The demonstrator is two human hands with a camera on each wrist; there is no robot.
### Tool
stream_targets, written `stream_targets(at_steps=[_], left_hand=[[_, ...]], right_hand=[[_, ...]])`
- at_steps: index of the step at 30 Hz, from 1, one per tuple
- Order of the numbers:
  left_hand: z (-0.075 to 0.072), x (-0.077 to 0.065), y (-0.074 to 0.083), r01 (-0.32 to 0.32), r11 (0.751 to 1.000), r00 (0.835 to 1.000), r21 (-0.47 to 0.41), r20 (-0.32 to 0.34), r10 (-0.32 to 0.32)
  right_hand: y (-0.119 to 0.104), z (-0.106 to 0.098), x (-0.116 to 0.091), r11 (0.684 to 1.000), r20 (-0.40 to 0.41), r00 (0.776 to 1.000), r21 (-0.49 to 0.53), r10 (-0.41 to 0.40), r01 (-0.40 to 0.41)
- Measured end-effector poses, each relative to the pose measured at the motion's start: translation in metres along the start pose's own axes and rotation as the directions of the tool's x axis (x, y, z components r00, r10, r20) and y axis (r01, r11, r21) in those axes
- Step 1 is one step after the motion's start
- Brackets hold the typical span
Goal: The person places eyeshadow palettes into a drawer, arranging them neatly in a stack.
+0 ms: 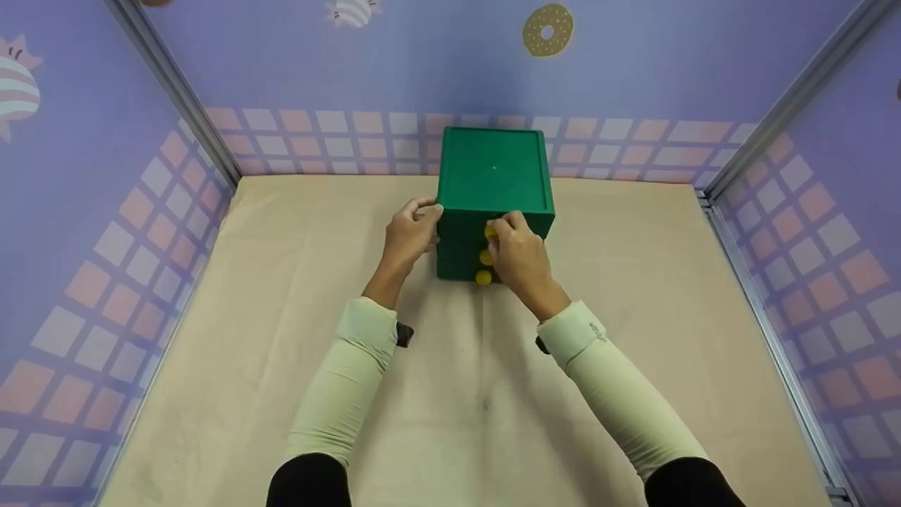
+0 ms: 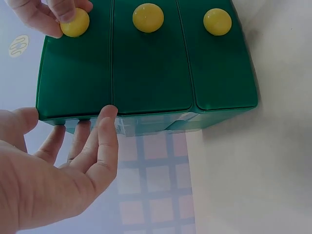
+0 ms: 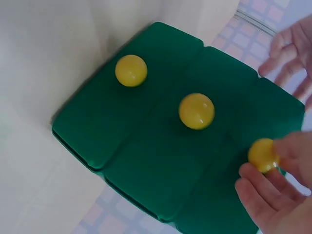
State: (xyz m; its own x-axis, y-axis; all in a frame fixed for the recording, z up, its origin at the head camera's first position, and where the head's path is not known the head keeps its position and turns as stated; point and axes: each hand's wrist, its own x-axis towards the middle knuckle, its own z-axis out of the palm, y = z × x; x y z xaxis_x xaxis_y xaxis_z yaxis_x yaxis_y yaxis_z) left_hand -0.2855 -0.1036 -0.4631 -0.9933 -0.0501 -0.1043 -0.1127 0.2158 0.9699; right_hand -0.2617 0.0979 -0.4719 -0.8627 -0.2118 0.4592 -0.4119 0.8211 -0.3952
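A green drawer box (image 1: 494, 169) has three stacked drawers, each with a round yellow knob on its front. With thumb and fingers, my right hand (image 1: 521, 257) pinches the top knob (image 3: 263, 155). The middle knob (image 2: 148, 18) and bottom knob (image 2: 217, 22) are untouched. At the box's left side, my left hand (image 1: 410, 236) touches the edge, its thumb near the top front corner and its fingers reaching along the side wall in the left wrist view. All drawer fronts (image 2: 151, 73) look flush with one another.
The box stands on a beige cloth-covered table (image 1: 317, 282) near the back wall (image 1: 317, 77). Patterned purple panels (image 1: 77, 211) close in both sides, with metal rails (image 1: 176, 91) at the corners.
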Motion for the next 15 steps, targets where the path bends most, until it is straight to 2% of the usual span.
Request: stream_targets(at_steps=[2,4,8,10,12,15], left_hand=[[0.0,0.0,-0.001,-0.006,1.0,1.0,0.012,0.005,0.006],[0.0,-0.001,-0.002,-0.019,0.999,1.0,0.039,0.012,0.019],[-0.001,-0.006,-0.001,-0.073,0.981,0.997,0.179,0.018,0.071],[-0.004,-0.009,0.001,-0.108,0.955,0.994,0.275,0.021,0.106],[-0.009,-0.013,0.004,-0.132,0.922,0.991,0.365,0.019,0.135],[-0.018,-0.019,0.006,-0.156,0.866,0.986,0.476,0.02,0.167]], right_hand=[[0.003,-0.005,-0.002,1.0,0.023,1.0,0.011,-0.01,0.01],[0.007,-0.01,-0.004,0.999,0.013,0.999,0.021,-0.032,0.032],[0.021,-0.025,-0.009,0.997,-0.08,0.995,0.03,-0.064,0.067],[0.03,-0.035,-0.009,0.998,-0.121,0.992,0.031,-0.047,0.051],[0.04,-0.045,-0.01,1.0,-0.125,0.992,0.028,-0.006,0.01],[0.055,-0.058,-0.011,0.997,-0.065,0.995,0.012,0.075,-0.075]])
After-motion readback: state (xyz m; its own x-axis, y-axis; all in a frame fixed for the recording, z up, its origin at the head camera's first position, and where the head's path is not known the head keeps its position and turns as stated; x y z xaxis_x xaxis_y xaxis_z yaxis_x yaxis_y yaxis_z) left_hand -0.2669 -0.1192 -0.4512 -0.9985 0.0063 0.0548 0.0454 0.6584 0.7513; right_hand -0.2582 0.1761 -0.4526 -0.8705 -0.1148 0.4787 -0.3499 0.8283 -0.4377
